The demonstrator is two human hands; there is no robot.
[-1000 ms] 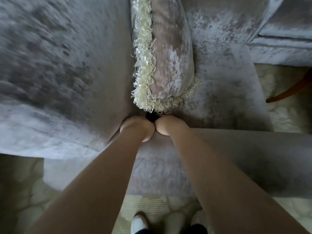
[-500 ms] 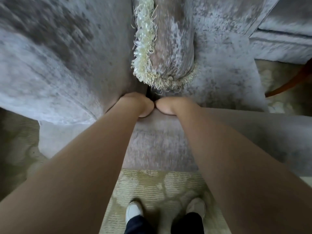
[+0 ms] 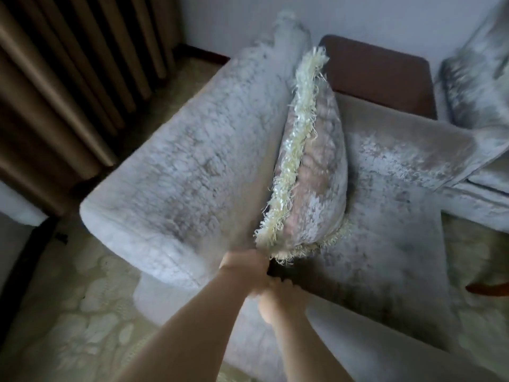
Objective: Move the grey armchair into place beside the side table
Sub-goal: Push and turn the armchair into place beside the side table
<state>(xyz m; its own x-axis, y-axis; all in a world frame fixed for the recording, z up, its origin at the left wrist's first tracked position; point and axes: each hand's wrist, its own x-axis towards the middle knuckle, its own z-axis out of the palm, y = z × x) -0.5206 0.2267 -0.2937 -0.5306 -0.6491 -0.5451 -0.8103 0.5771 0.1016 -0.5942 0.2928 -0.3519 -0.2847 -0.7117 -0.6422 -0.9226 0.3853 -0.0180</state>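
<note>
The grey velvet armchair (image 3: 190, 164) fills the middle of the view, its backrest to the left and its seat to the right. A fringed cushion (image 3: 314, 177) stands on edge against the backrest. My left hand (image 3: 242, 264) and my right hand (image 3: 278, 295) are close together at the near corner, where backrest and armrest meet. Their fingers reach into the dark gap there and grip the chair; the fingertips are hidden. The brown side table (image 3: 380, 73) stands just beyond the chair's far armrest, against the wall.
Brown curtains (image 3: 63, 78) hang at the left, close behind the backrest. Another grey upholstered seat (image 3: 476, 78) stands right of the side table. A pale patterned carpet (image 3: 74, 312) covers the floor. A wooden piece (image 3: 487, 288) pokes in at the right edge.
The view has lifted from straight down to forward, so the side table, wall and curtains now show. Both hands have stayed in the same gap on the chair, which now lies at an angle.
</note>
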